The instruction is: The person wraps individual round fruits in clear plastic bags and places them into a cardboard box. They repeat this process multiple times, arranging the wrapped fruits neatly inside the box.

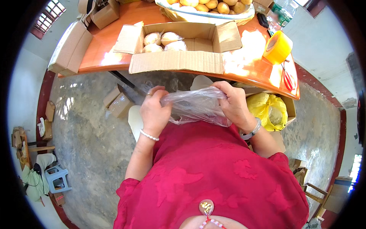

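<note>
A thin clear plastic bag point(194, 104) is stretched across my lap, below the table edge. My left hand point(155, 110) pinches its left end, and my right hand point(236, 104) grips the gathered right end. The film between them is crumpled, and I see nothing inside it. Beyond my hands, an open cardboard box point(175, 62) stands at the table's near edge with its flaps folded out. Several round pale fruits or potatoes point(170, 38), wrapped in clear film, sit in its left half; bare cardboard shows in the right half.
On the orange table point(108, 58) are a basket point(200, 19) of yellowish-brown produce, a yellow tape roll point(278, 47), red-handled scissors point(288, 80) and plastic bottles point(283, 17). A yellow bag point(266, 110) sits below right. A blue stool point(57, 179) stands at left.
</note>
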Demonstrator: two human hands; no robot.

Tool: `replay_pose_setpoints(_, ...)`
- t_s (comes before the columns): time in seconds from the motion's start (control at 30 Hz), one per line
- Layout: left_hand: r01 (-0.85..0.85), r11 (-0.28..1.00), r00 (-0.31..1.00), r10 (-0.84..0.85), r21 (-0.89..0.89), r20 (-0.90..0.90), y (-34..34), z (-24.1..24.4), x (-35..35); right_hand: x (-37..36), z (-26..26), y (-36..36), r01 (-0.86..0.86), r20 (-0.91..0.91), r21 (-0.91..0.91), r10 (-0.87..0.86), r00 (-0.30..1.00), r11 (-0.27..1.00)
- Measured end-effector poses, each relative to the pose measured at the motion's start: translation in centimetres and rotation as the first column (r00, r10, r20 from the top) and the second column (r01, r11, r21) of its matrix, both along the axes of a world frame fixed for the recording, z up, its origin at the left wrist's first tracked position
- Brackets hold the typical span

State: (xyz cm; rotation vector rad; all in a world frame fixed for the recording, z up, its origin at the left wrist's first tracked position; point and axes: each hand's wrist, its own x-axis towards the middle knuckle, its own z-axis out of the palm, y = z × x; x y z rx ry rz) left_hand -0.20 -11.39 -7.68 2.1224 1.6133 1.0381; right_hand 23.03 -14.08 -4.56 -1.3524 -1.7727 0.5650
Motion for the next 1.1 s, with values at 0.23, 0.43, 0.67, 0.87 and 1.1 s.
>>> replay_pose_setpoints(0.23, 0.505, 0.799, 0.25, 0.227, -0.327, 0.941, -0.8, -1.2, -0.3, 0.6, 0.1, -0.4, 0.039, 0.032, -0.028, -0.039, 0.999, 0.999)
replay_pose_setpoints(0.43, 0.37, 0.846, 0.642, 0.066, -0.384, 0.764, -1.1, 1.8, -1.6, 3.0, -0.3, -0.5, 0.146, 0.198, 0.115, -0.167, 0.966, 0.983)
replay_pose_setpoints(0.67, 0.235, 0.913, 0.92, -0.098, -0.333, 0.38, -0.8, 2.3, -2.5, 4.7, 0.1, -1.0, 0.154, 0.21, 0.114, -0.175, 0.962, 0.981)
replay_pose_setpoints(0.87, 0.273, 0.905, 0.532, 0.141, -0.326, 0.835, -0.7, 0.7, -1.1, 5.8, 3.9, -1.3, -0.185, -0.116, -0.423, 0.149, 0.982, 0.887)
replay_pose_setpoints(1.1, 0.283, 0.88, 0.523, 0.193, -0.382, 0.83, -1.2, -0.1, 0.9, 6.1, 9.4, 1.5, -0.309, 0.071, -0.217, 0.331, 0.941, 0.926)
